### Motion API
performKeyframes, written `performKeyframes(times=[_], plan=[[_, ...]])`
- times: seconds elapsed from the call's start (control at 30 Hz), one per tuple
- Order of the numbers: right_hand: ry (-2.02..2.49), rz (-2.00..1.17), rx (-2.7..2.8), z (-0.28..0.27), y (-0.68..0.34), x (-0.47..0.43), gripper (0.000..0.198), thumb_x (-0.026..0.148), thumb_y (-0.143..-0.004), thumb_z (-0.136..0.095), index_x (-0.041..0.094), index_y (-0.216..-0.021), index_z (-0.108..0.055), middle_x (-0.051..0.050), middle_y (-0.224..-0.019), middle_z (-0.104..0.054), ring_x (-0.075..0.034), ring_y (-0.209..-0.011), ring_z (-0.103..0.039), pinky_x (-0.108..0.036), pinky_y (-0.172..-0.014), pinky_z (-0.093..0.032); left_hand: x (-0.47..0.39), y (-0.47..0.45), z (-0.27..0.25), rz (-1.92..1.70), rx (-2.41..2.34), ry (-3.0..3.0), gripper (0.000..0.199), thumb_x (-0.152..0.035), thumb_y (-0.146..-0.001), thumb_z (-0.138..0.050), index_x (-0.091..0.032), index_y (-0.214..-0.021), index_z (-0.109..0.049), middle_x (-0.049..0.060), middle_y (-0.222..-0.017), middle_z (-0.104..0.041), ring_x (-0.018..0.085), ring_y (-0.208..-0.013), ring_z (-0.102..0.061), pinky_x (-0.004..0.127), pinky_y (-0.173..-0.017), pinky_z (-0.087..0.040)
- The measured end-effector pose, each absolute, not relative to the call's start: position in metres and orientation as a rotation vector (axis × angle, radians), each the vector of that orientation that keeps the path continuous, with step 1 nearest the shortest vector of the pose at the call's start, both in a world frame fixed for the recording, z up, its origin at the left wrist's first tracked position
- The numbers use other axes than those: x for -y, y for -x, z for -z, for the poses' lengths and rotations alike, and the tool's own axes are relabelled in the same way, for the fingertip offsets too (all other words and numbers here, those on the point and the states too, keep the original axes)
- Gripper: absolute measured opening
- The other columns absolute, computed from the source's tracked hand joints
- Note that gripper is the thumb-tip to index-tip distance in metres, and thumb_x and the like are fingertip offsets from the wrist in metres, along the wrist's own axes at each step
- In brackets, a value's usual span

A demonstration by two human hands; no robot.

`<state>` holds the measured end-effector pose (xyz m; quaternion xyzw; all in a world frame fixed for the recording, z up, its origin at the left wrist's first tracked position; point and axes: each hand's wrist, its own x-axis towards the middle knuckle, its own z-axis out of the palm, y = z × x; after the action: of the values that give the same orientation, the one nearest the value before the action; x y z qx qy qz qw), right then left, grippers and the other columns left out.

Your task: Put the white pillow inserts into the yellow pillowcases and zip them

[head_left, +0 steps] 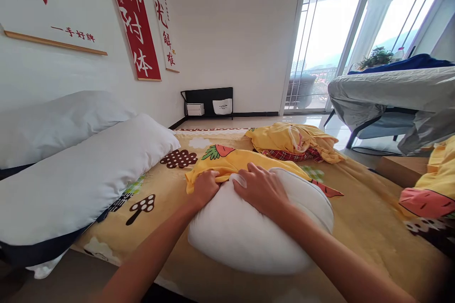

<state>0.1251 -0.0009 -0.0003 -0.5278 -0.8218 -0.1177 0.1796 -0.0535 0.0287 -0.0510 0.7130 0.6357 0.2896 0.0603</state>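
Note:
A plump white pillow (245, 241) with a piped edge lies on the bed, partly beneath my forearms. Just beyond it is a yellow pillowcase (245, 163) printed with carrots, bunched against the pillow's far edge. My left hand (206, 188) is closed on the near left edge of the pillowcase, at the pillow's far left corner. My right hand (262, 188) lies over the pillow's far side, thumb and fingers closed on a pinched-up bit of white pillow. Its fingertips reach over the yellow cloth, and their undersides are hidden.
Two long white pillows (92, 170) rest along the left wall. A crumpled yellow cloth heap (291, 139) lies at the bed's far side. More yellow carrot-print cloth (432, 194) sits at right by a cardboard box (401, 170). Beyond stands a covered table (394, 87).

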Motion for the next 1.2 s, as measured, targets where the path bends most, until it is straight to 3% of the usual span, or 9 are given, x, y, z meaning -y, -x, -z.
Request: performKeyframes(times=[0.17,0.3,0.43,0.53,0.83,1.03,1.2], plan=[[1.056,0.576,2.215,0.009,-0.142,0.031,0.034,0.038,-0.092,-0.043,0.022,-0.110,-0.067,-0.011,-0.111,-0.065,-0.028,-0.104,-0.054,-0.044,-0.088,-0.038,-0.026,0.046,0.058,-0.967,-1.942,-2.165,0.010,-0.027,-0.075,-0.059,-0.020,-0.075,-0.066,0.005,-0.081,-0.072,0.020,-0.077,-0.062,0.028,-0.066,-0.038],[0.797,0.307,2.546,0.012,-0.141,0.043,0.038,0.041,-0.093,-0.043,0.026,-0.124,-0.059,-0.006,-0.130,-0.059,-0.026,-0.120,-0.050,-0.047,-0.101,-0.032,-0.028,0.046,0.062,-1.013,-1.956,-2.154,0.008,-0.024,-0.074,-0.059,-0.019,-0.067,-0.061,0.002,-0.072,-0.067,0.016,-0.069,-0.058,0.026,-0.061,-0.036],[0.979,0.119,2.674,0.008,-0.130,0.032,0.049,0.038,-0.091,-0.042,0.015,-0.132,-0.053,-0.012,-0.132,-0.058,-0.028,-0.120,-0.051,-0.049,-0.103,-0.031,-0.031,0.049,0.061,-1.033,-2.000,-2.125,0.015,-0.021,-0.072,-0.060,-0.019,-0.060,-0.051,-0.002,-0.061,-0.059,0.012,-0.059,-0.051,0.025,-0.053,-0.029],[1.025,0.047,2.771,0.003,-0.125,0.019,0.047,0.036,-0.092,-0.038,0.015,-0.130,-0.055,-0.013,-0.129,-0.060,-0.028,-0.119,-0.052,-0.050,-0.101,-0.032,-0.035,0.051,0.056,-1.032,-2.059,-2.122,0.015,-0.018,-0.070,-0.060,-0.020,-0.059,-0.049,-0.003,-0.058,-0.055,0.012,-0.057,-0.048,0.026,-0.053,-0.026],[1.029,0.010,2.824,0.007,-0.124,0.015,0.037,0.034,-0.091,-0.038,0.018,-0.115,-0.062,-0.012,-0.126,-0.062,-0.026,-0.121,-0.050,-0.047,-0.099,-0.032,-0.029,0.041,0.040,-0.890,-1.977,-2.398,0.007,-0.017,-0.075,-0.054,-0.021,-0.070,-0.056,0.004,-0.079,-0.065,0.019,-0.079,-0.058,0.028,-0.068,-0.038],[1.075,-0.074,2.770,0.004,-0.131,0.015,0.046,0.037,-0.093,-0.034,0.021,-0.133,-0.051,-0.008,-0.136,-0.056,-0.025,-0.126,-0.047,-0.049,-0.102,-0.028,0.001,0.059,0.049,-0.970,-1.835,-2.503,0.009,-0.017,-0.082,-0.051,-0.020,-0.086,-0.057,0.007,-0.090,-0.062,0.022,-0.092,-0.056,0.033,-0.083,-0.043],[1.111,-0.102,2.752,0.001,-0.134,0.013,0.052,0.039,-0.092,-0.033,0.018,-0.138,-0.045,-0.008,-0.143,-0.048,-0.024,-0.131,-0.042,-0.050,-0.105,-0.026,0.020,0.104,0.061,-1.063,-1.493,-2.216,0.021,-0.031,-0.086,-0.049,-0.020,-0.102,-0.055,0.007,-0.105,-0.062,0.021,-0.101,-0.058,0.034,-0.091,-0.046]])
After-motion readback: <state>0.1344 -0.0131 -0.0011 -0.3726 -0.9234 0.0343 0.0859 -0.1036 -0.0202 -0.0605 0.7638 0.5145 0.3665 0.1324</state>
